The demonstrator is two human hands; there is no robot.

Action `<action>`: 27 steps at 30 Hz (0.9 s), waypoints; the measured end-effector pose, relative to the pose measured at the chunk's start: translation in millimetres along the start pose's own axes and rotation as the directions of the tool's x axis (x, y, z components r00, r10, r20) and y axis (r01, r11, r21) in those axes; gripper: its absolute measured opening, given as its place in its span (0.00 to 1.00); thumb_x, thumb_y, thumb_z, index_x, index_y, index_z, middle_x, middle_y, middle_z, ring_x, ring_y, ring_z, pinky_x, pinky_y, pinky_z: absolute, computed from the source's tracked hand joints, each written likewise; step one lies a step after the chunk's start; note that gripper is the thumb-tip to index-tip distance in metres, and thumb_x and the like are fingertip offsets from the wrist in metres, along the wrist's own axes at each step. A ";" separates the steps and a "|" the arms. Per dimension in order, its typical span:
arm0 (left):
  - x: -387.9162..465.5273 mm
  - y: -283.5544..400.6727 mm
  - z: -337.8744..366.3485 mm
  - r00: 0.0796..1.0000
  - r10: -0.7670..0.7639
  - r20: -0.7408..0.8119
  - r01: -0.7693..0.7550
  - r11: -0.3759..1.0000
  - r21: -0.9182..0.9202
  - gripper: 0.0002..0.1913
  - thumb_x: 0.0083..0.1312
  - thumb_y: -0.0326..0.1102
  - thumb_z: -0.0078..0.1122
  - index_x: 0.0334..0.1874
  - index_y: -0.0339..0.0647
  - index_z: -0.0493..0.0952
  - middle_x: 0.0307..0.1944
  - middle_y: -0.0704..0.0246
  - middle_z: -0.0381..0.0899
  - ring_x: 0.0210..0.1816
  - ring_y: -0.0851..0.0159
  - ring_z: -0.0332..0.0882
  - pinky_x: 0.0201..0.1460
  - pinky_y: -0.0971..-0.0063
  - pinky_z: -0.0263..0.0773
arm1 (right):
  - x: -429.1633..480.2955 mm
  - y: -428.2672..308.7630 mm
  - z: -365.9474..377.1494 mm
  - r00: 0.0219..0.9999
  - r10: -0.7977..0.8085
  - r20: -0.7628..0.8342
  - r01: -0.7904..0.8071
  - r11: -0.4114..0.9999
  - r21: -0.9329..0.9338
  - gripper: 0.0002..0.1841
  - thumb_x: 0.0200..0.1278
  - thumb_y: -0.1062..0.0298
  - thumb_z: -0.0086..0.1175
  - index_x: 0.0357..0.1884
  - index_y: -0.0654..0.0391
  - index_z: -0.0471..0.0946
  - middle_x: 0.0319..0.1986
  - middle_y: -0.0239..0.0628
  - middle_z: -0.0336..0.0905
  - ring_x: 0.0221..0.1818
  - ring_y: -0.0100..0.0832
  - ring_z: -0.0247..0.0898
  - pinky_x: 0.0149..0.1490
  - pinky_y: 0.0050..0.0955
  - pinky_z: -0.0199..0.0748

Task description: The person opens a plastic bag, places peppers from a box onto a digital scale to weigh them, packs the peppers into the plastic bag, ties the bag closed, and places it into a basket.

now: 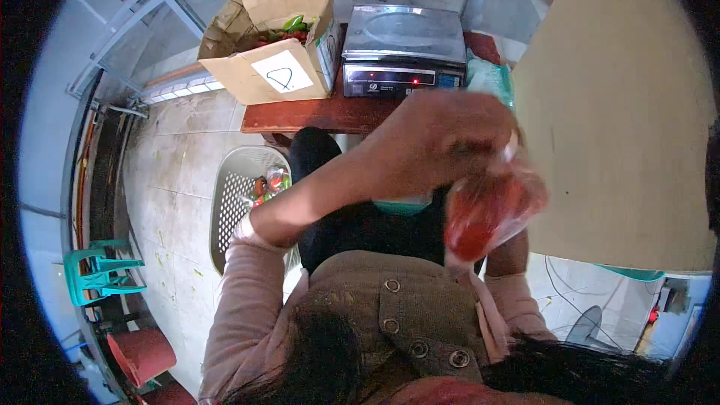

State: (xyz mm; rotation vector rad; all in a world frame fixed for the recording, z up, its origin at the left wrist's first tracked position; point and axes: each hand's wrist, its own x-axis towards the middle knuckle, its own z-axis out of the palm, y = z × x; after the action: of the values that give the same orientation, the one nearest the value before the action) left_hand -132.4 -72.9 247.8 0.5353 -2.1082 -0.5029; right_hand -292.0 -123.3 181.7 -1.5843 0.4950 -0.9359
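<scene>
My left hand (461, 132) reaches across in front of my chest, its fingers pinched at the gathered neck of a clear plastic bag (531, 202). Red peppers (475, 225) show through the plastic; motion blurs them somewhat. My right forearm rises behind the bag, but most of the right hand is hidden by the bag and my left hand, so its grip is unclear. Beyond my hands, a digital weighing scale (404, 50) with a metal pan and a lit red display stands on a red-brown wooden bench (315, 115).
Left of the scale, an open cardboard box (236, 76) holds red and green peppers (292, 25). A perforated plastic basket (225, 219) with bagged peppers stands on the floor by my leg. Green plastic (489, 76) lies beside the scale. A large tan board (613, 124) fills the right side.
</scene>
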 end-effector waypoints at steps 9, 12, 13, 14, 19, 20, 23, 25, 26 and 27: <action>-39.3 -77.7 -4.6 0.876 -0.399 -0.272 0.445 0.885 0.136 0.10 0.51 0.35 0.57 0.25 0.36 0.69 0.24 0.69 0.69 0.26 0.67 0.67 0.31 0.81 0.62 | -17.7 40.9 50.3 0.972 0.202 -0.119 -0.175 0.963 0.205 0.19 0.58 0.53 0.41 0.27 0.61 0.72 0.14 0.31 0.67 0.12 0.24 0.59 0.16 0.20 0.55; -48.8 -39.7 -4.5 0.783 -0.619 -0.050 0.564 0.742 -0.362 0.10 0.50 0.34 0.58 0.24 0.36 0.69 0.23 0.69 0.69 0.27 0.66 0.68 0.31 0.80 0.63 | -19.2 -24.5 17.2 0.990 -0.106 -0.095 0.007 0.701 -0.713 0.15 0.54 0.56 0.44 0.27 0.58 0.75 0.26 0.44 0.72 0.28 0.37 0.68 0.34 0.31 0.65; -41.3 -22.1 -5.0 0.885 -0.466 -0.019 0.449 0.862 -0.235 0.09 0.49 0.34 0.58 0.24 0.37 0.69 0.24 0.69 0.69 0.28 0.67 0.69 0.32 0.80 0.64 | -14.8 -34.0 4.7 0.990 -0.097 -0.100 -0.005 0.696 -0.718 0.15 0.54 0.56 0.44 0.27 0.58 0.75 0.26 0.44 0.72 0.28 0.37 0.68 0.34 0.31 0.65; -32.8 -8.9 -6.7 0.953 -0.300 0.031 0.302 0.947 -0.113 0.08 0.49 0.33 0.58 0.23 0.37 0.70 0.25 0.69 0.70 0.28 0.68 0.69 0.32 0.80 0.64 | -10.6 -40.0 -14.8 0.982 -0.168 0.087 0.183 0.736 -0.651 0.15 0.53 0.56 0.45 0.27 0.58 0.74 0.26 0.43 0.71 0.29 0.38 0.68 0.35 0.30 0.65; 11.7 -0.2 -6.5 0.990 -0.130 -0.059 0.114 0.968 -0.223 0.07 0.50 0.33 0.57 0.25 0.37 0.71 0.24 0.72 0.71 0.28 0.74 0.68 0.30 0.81 0.64 | 2.3 -42.3 57.3 0.777 0.281 -0.563 0.170 0.768 0.618 0.17 0.50 0.58 0.51 0.40 0.57 0.68 0.31 0.37 0.68 0.31 0.33 0.67 0.34 0.29 0.66; 18.0 -8.9 -3.5 0.971 -0.152 -0.185 0.096 0.955 -0.281 0.07 0.52 0.33 0.56 0.27 0.36 0.71 0.23 0.74 0.71 0.26 0.76 0.68 0.28 0.83 0.64 | 6.3 -21.3 61.2 0.865 0.258 -0.430 0.217 0.580 0.785 0.16 0.52 0.56 0.48 0.38 0.56 0.67 0.28 0.35 0.67 0.26 0.31 0.65 0.30 0.28 0.65; 6.1 -52.4 0.0 0.771 -0.557 -0.308 0.408 0.804 -0.432 0.08 0.52 0.33 0.57 0.27 0.36 0.71 0.21 0.74 0.71 0.24 0.76 0.68 0.26 0.83 0.63 | 9.5 54.2 70.1 0.996 0.090 0.004 -0.030 0.293 0.956 0.14 0.58 0.52 0.40 0.31 0.53 0.66 0.18 0.29 0.63 0.15 0.25 0.58 0.17 0.22 0.56; -24.6 -70.2 2.7 0.617 -0.704 -0.351 0.620 0.710 -0.335 0.08 0.52 0.32 0.56 0.26 0.34 0.71 0.18 0.73 0.70 0.22 0.76 0.68 0.26 0.83 0.63 | 4.1 64.1 76.8 0.981 0.187 0.058 -0.103 0.239 0.965 0.14 0.59 0.53 0.39 0.32 0.54 0.67 0.18 0.28 0.63 0.14 0.22 0.56 0.14 0.19 0.51; -41.8 -77.4 7.3 0.618 -0.706 -0.345 0.625 0.708 -0.329 0.08 0.52 0.32 0.56 0.26 0.34 0.71 0.18 0.73 0.70 0.22 0.76 0.68 0.26 0.83 0.63 | -5.1 60.0 70.7 0.953 0.303 -0.003 -0.201 0.638 0.743 0.13 0.60 0.55 0.38 0.29 0.54 0.66 0.17 0.27 0.62 0.13 0.21 0.56 0.14 0.18 0.52; -61.3 -81.0 13.2 0.653 -0.665 -0.363 0.639 0.741 -0.208 0.07 0.53 0.32 0.56 0.26 0.34 0.71 0.19 0.72 0.70 0.22 0.76 0.67 0.26 0.83 0.62 | -12.7 50.2 63.6 0.918 0.384 -0.103 -0.326 0.876 0.356 0.13 0.61 0.56 0.36 0.26 0.54 0.65 0.16 0.26 0.61 0.13 0.21 0.57 0.14 0.17 0.52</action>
State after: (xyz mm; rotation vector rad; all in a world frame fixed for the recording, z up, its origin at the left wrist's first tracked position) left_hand -96.2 -104.4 157.3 1.2736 -1.4296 -0.7737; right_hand -240.5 -86.6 129.5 -1.0641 0.6860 -0.8220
